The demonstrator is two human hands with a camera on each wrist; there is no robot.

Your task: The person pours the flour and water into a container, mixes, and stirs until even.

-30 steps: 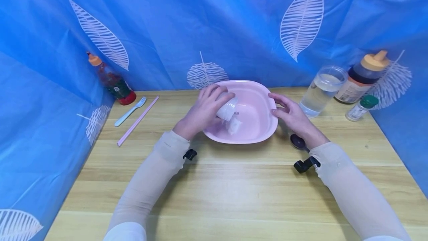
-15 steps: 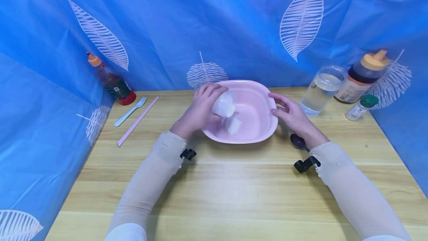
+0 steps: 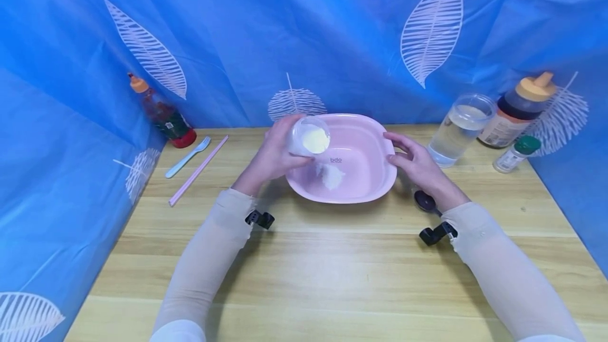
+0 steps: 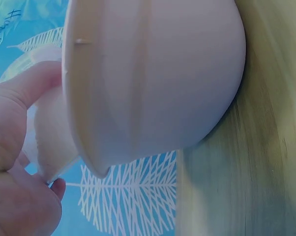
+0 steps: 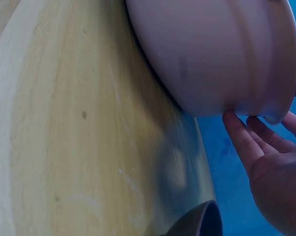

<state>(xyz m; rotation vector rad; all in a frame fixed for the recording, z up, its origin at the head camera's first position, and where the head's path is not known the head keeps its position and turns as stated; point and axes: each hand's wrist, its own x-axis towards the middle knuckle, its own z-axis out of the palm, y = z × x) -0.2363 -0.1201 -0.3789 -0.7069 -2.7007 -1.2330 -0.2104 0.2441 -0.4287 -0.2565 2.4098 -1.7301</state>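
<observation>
Left hand (image 3: 273, 157) fingers clamped round cup (image 3: 295, 142), mouth swung upward since before; right hand (image 3: 420, 168) fingers still pinching basin (image 3: 363, 173) near bench (image 3: 332, 268) back edge.

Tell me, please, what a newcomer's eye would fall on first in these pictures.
The pink basin at the back of the table probably comes first, a white powdery heap inside. Then the clear cup of white powder in the left hand, at the basin's left side, and the blue leaf-print sheet behind.
</observation>
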